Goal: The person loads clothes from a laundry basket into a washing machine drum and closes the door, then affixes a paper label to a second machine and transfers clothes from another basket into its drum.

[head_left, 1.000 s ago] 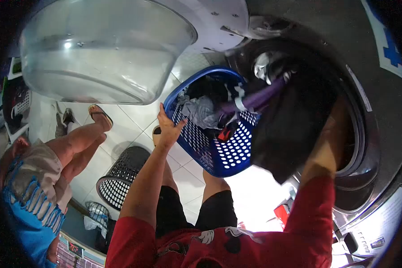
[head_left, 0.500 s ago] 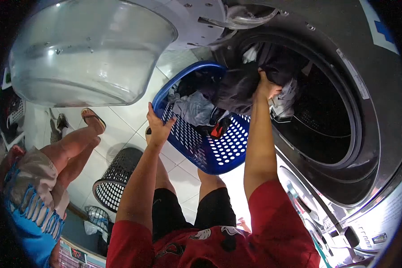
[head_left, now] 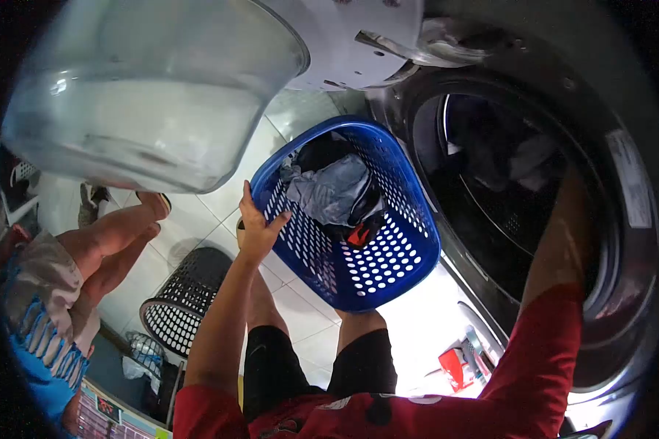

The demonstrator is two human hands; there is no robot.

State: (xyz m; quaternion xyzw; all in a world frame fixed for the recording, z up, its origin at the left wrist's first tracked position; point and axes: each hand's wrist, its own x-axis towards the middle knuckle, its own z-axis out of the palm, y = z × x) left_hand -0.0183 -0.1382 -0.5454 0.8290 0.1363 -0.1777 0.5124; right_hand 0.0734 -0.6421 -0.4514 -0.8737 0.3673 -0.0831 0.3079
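Note:
A blue laundry basket (head_left: 414,256) with round holes is tilted beneath the open machine. My left hand (head_left: 260,227) is closed on its left rim, thumb over the edge. Inside the basket lie a crumpled light grey-blue garment (head_left: 333,190), dark clothes (head_left: 322,152) and a bit of red-orange fabric (head_left: 360,234). My right arm (head_left: 553,252) reaches into the dark drum of a front-loading machine (head_left: 505,238); the hand's fingers are lost in shadow there. Dim clothes (head_left: 531,155) show farther inside the drum.
The machine's clear bowl-shaped door (head_left: 146,110) hangs open at upper left. A dark perforated bin (head_left: 190,293) lies tilted on the white tiles (head_left: 300,300). Another person (head_left: 73,278) in light shorts is at the left. A red packet (head_left: 454,368) shows at lower right.
My right hand has moved right, deep into the drum. The dark garments it gripped between basket and drum have left the basket's edge. My left hand still grips the rim.

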